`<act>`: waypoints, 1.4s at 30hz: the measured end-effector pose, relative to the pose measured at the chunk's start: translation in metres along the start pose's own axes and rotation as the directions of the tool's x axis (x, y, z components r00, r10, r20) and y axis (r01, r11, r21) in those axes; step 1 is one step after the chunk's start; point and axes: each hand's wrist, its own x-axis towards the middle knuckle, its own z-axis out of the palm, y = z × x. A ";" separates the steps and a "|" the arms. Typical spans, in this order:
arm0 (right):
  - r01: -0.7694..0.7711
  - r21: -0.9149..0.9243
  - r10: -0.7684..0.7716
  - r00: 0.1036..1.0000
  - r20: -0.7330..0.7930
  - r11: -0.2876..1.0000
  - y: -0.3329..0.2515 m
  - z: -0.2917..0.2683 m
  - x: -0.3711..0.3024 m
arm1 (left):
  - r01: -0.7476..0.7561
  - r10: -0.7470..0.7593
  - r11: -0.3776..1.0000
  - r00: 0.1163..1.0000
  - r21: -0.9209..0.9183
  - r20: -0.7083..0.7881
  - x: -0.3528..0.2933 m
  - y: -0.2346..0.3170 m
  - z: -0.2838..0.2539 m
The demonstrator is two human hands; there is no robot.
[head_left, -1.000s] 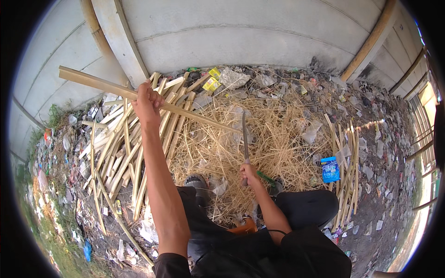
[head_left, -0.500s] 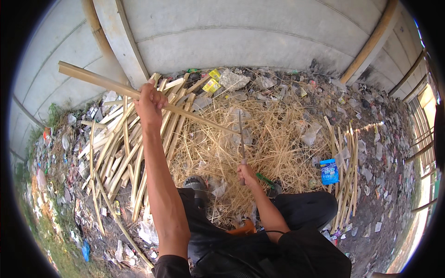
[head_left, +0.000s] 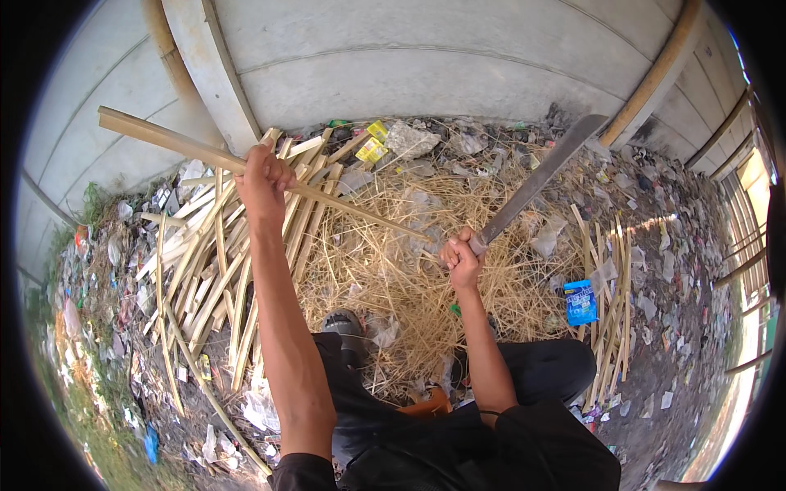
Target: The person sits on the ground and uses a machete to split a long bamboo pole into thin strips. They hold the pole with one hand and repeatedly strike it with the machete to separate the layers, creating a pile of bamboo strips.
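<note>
My left hand (head_left: 264, 180) is closed around a long pale bamboo strip (head_left: 164, 141), held slanting from the upper left down toward the middle. The strip's lower end comes close to my right hand (head_left: 461, 259). In that right hand I grip a machete (head_left: 542, 177) by its handle, which my fingers mostly cover. Its long dark blade is raised and points to the upper right, apart from the strip. Below both hands lies a spread of thin bamboo shavings (head_left: 377, 270).
A heap of split bamboo strips (head_left: 205, 278) lies on the left, a smaller bundle (head_left: 610, 311) on the right beside a blue packet (head_left: 580, 302). A concrete wall (head_left: 426, 74) closes off the far side. Litter covers the ground. My shoe (head_left: 344, 327) rests near the shavings.
My right hand has risen and moved slightly right. The machete has swung from upright beside the strip's end to a slant toward the upper right. My left hand and the strip have barely moved.
</note>
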 end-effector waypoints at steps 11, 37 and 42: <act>-0.902 0.107 0.889 0.382 -0.251 0.418 0.113 -0.116 -0.143 | 0.058 -0.058 0.998 0.998 -0.016 0.005 0.007 0.001 -0.031; -0.390 -0.630 0.165 0.908 -0.385 0.672 0.082 -0.072 -0.115 | -0.113 0.100 0.953 0.993 0.282 0.059 -0.011 0.027 0.014; -0.414 -0.507 0.200 0.884 -0.422 0.756 0.076 -0.075 -0.109 | -0.205 0.213 0.956 0.977 0.212 -0.018 -0.011 0.026 0.022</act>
